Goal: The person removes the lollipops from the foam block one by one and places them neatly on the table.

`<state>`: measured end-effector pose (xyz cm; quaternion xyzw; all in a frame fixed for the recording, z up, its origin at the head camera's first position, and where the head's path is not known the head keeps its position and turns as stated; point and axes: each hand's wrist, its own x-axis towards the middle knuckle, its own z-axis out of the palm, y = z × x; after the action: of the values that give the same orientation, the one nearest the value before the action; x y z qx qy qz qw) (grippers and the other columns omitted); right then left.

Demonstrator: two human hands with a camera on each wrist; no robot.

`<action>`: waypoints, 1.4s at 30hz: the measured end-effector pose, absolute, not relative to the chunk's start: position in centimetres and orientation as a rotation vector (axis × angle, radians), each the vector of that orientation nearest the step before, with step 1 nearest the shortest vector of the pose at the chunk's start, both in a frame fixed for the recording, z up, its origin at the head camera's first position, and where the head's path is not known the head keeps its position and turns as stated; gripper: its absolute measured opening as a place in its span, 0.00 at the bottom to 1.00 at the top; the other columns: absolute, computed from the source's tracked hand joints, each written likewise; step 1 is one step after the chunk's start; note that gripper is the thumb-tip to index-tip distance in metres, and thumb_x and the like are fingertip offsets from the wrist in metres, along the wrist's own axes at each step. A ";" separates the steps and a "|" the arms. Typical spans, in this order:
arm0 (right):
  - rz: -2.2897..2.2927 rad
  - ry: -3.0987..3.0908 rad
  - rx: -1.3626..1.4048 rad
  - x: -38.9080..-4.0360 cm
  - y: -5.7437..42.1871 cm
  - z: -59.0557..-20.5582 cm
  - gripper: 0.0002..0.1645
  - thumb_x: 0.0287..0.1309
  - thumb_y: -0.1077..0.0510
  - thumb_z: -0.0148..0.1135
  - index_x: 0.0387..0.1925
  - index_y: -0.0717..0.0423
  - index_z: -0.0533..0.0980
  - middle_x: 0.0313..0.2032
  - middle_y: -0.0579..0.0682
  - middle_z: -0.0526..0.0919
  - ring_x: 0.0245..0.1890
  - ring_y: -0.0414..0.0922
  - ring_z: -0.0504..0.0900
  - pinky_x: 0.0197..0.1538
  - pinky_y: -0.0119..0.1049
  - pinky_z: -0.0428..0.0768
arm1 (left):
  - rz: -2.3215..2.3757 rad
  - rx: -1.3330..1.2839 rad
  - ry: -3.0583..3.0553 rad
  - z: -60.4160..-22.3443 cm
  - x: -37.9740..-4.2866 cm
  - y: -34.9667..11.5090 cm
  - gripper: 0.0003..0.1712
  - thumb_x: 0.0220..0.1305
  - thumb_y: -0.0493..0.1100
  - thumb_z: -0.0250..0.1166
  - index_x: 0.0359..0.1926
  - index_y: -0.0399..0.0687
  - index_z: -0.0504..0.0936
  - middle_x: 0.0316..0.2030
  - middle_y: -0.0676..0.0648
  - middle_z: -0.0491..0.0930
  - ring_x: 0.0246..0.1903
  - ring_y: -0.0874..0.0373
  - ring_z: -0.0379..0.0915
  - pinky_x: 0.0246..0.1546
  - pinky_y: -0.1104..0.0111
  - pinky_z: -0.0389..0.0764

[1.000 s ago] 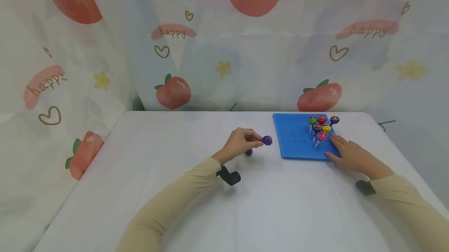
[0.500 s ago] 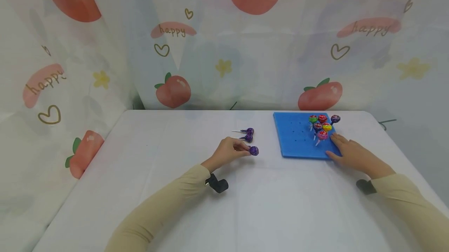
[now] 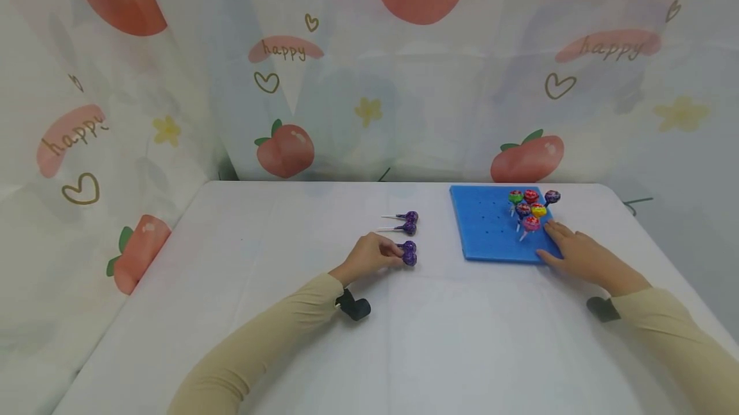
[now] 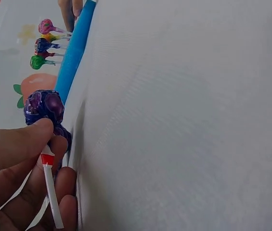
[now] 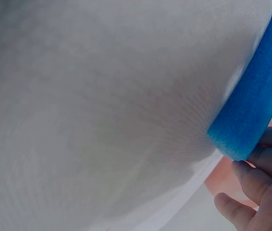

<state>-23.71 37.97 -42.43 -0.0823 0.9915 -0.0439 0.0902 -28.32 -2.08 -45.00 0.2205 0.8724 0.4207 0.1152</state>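
Note:
My left hand pinches a purple-wrapped lollipop just below its head, the white stick pointing back toward the palm in the left wrist view. Right behind it another purple lollipop lies on the table, partly hidden by the fingers. Two more purple lollipops, a nearer one and a farther one, lie side by side beyond the hand, sticks to the left. My right hand rests with spread fingers on the right edge of a blue foam board. Several colourful lollipops stand upright in its right part.
Small holes dot the left part of the board. A white cloth covers the table, and its far edge meets a printed curtain. Another curtain hangs along the left side.
My left hand has moved left and toward me from near the board with its lollipop, lowering it beside the other purple ones. The right hand has stayed on the board.

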 end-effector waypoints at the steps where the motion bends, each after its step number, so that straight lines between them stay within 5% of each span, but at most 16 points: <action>1: -0.129 2.948 -0.244 -23.7 38.0 -42.4 0.48 0.61 0.41 0.53 0.64 0.78 0.54 0.63 0.78 0.54 0.61 0.75 0.56 0.61 0.68 0.57 | 1.229 0.640 2.556 -45.1 -28.3 -2.0 0.07 0.51 0.39 0.72 0.33 0.45 0.87 0.34 0.47 0.86 0.28 0.66 0.76 0.29 0.79 0.74; 21: -0.118 2.944 -0.247 -23.8 38.2 -42.8 0.49 0.61 0.40 0.52 0.64 0.77 0.54 0.63 0.78 0.54 0.61 0.76 0.55 0.60 0.68 0.57 | 1.084 0.651 2.656 -45.5 -28.0 -1.3 0.05 0.52 0.42 0.71 0.32 0.50 0.87 0.29 0.53 0.85 0.26 0.68 0.72 0.29 0.77 0.72; 42: -0.119 2.939 -0.285 -24.2 38.3 -42.9 0.49 0.60 0.40 0.53 0.64 0.78 0.55 0.63 0.79 0.54 0.61 0.75 0.56 0.61 0.68 0.55 | 1.090 0.684 2.650 -45.4 -27.6 -1.9 0.10 0.52 0.41 0.71 0.38 0.49 0.87 0.38 0.50 0.86 0.30 0.67 0.71 0.32 0.78 0.71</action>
<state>-24.15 38.34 -42.92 -0.0961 0.9902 -0.0400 0.0929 -27.61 -1.93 -45.37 0.2311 0.8952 0.3684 0.0977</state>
